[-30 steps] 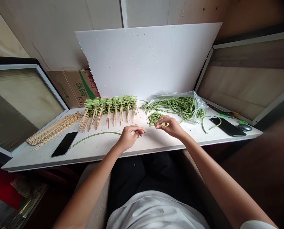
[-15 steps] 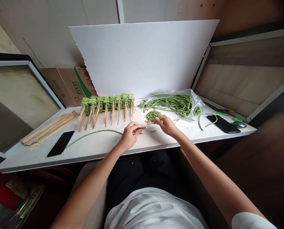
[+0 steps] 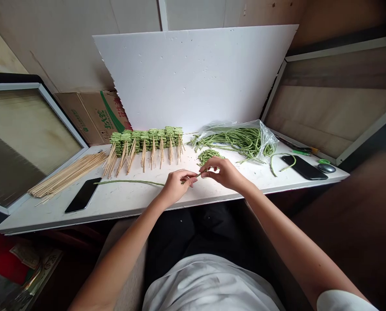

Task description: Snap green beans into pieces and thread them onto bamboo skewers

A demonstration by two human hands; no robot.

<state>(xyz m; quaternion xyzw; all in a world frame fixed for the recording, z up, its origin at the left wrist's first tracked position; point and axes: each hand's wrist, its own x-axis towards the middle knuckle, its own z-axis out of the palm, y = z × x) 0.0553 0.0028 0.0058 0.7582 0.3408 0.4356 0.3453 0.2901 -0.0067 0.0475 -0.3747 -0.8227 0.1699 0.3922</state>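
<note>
A long green bean (image 3: 131, 181) trails leftward across the white table from my left hand (image 3: 179, 185), whose fingers are closed round it. Its short right end is pinched between the thumb and fingers of my right hand (image 3: 223, 175), so both hands grip the same bean close together. Just behind my right hand is a small pile of cut bean pieces (image 3: 209, 156), partly covered by that hand. Farther back, a clear plastic bag (image 3: 267, 140) lies with many whole long beans (image 3: 238, 140) spilling out of it.
Bean skewers (image 3: 147, 140) are stacked in a row at the back left. Loose bamboo sticks (image 3: 68, 175) and a phone (image 3: 83, 195) lie at left. Another phone (image 3: 305, 167), a mouse (image 3: 326, 168) and a stray bean (image 3: 273, 166) are at right. A white foam board (image 3: 193, 77) stands behind.
My right hand has come down and left from the pile to the bean's end. The bean's trailing part has shifted and lies straighter, its tip now by the left phone's upper edge.
</note>
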